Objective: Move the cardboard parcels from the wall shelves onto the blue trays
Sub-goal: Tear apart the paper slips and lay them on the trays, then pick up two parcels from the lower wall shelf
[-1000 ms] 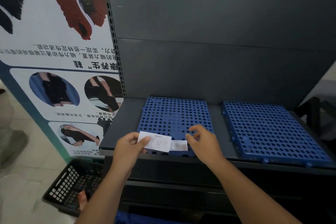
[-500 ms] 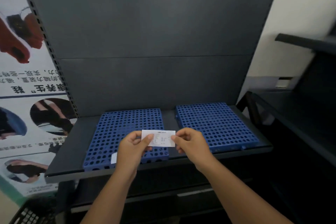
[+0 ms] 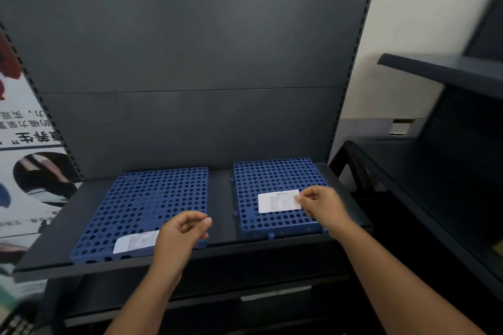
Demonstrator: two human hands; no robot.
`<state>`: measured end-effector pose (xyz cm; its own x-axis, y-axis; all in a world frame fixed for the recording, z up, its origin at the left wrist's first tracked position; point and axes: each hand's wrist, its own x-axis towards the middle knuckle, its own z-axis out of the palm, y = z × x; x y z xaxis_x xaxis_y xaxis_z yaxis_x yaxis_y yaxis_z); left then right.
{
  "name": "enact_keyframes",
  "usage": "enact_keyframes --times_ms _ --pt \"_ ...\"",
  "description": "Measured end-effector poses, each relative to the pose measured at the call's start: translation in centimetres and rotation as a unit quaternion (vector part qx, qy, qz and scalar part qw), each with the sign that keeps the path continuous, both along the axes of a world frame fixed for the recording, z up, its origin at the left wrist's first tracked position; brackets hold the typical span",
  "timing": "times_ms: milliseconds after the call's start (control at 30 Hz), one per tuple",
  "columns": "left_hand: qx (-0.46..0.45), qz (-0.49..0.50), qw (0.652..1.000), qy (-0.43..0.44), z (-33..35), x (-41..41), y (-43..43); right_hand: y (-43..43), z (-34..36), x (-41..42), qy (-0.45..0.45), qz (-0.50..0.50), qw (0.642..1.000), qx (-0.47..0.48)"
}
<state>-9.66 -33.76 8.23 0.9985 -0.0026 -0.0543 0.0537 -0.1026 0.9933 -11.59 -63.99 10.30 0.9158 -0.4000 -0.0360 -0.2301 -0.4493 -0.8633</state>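
Note:
Two blue perforated trays lie side by side on a dark shelf (image 3: 220, 198): the left tray (image 3: 152, 198) and the right tray (image 3: 272, 177). A white paper slip (image 3: 133, 242) rests on the left tray's front edge. My right hand (image 3: 322, 205) pinches a second white slip (image 3: 277, 201) by its right end, over the right tray. My left hand (image 3: 182, 231) hovers over the left tray's front right corner, fingers loosely curled, holding nothing. No cardboard parcel is in view.
A tall dark back panel (image 3: 190, 62) rises behind the shelf. A printed poster (image 3: 30, 149) stands to the left. Another dark shelving unit (image 3: 449, 106) juts in at the right. A black basket corner (image 3: 16, 323) shows at bottom left.
My left hand let go of the slip. My right hand carried it to the right, from over the left tray to over the right tray. The view also turned right.

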Motion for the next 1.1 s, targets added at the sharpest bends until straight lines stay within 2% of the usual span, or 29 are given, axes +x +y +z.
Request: enact_keyframes --times_ms 167,433,600,767,900,1100 --pt "0.001 0.011 1.000 0.021 -1.9 0.0 -1.2 -3.1 -3.5 1.7 0.071 -0.001 0.996 -0.055" --pt "0.016 0.013 0.999 0.039 -3.2 -0.9 -2.6 -3.0 -6.4 3.0 0.128 -0.028 0.969 -0.208" --pt "0.010 0.008 0.999 0.036 -3.1 -0.9 -2.6 -2.7 -6.1 3.0 0.135 -0.046 0.971 -0.194" --pt "0.000 -0.027 1.000 0.015 -1.8 -0.3 -3.6 -3.0 -4.3 0.8 0.062 -0.071 0.985 -0.145" --pt "0.002 -0.113 0.993 -0.031 0.1 -0.1 -6.2 -3.4 -2.0 -3.2 -0.024 -0.101 0.988 -0.118" --pt "0.009 -0.307 0.944 -0.120 2.5 -0.4 -12.2 -4.7 1.8 -12.6 -0.105 -0.175 0.962 -0.181"
